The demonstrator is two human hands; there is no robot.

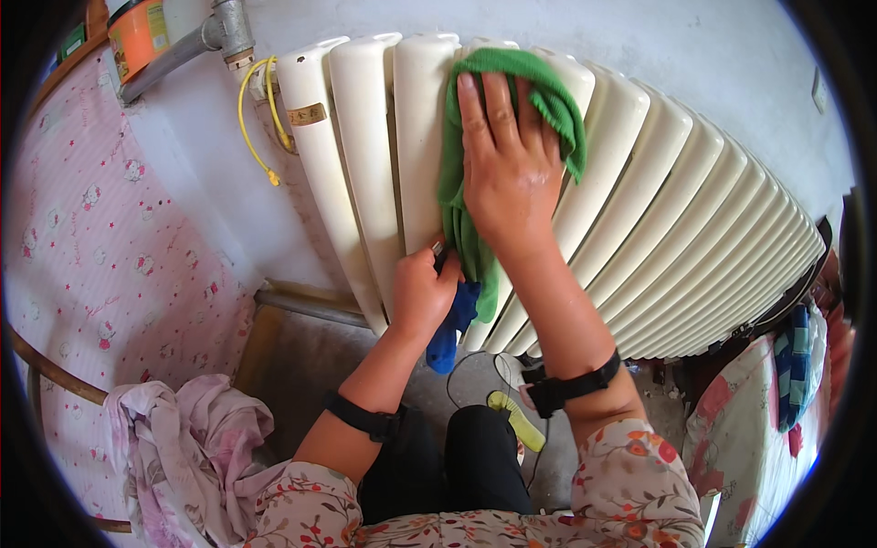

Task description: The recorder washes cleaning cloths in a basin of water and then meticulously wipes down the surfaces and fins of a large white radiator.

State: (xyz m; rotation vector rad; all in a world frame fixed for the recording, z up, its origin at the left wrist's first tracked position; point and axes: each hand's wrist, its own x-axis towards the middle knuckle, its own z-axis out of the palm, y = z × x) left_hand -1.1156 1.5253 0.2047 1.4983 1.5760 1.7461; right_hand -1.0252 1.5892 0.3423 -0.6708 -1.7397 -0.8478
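My right hand (512, 171) lies flat on a green cloth (458, 147), pressing it against the upper front of a cream column radiator (425, 103). The cloth drapes over the top of the columns, and its tail hangs down past my left hand. Lower down, my left hand (426, 288) is closed at the front of the radiator, beside the cloth's tail. A blue cloth piece (452, 329), sock-like in shape, hangs from its grip. Something small and dark shows at the left fingertips; what it is, I cannot tell.
Yellow cord (243, 116) hangs at the radiator's left end, beside a metal pipe (229, 31). Pink patterned sheeting (89, 226) covers the left side. Crumpled pink fabric (195, 438) hangs at lower left. A yellow-green sock (515, 419) and a thin cable are near the floor.
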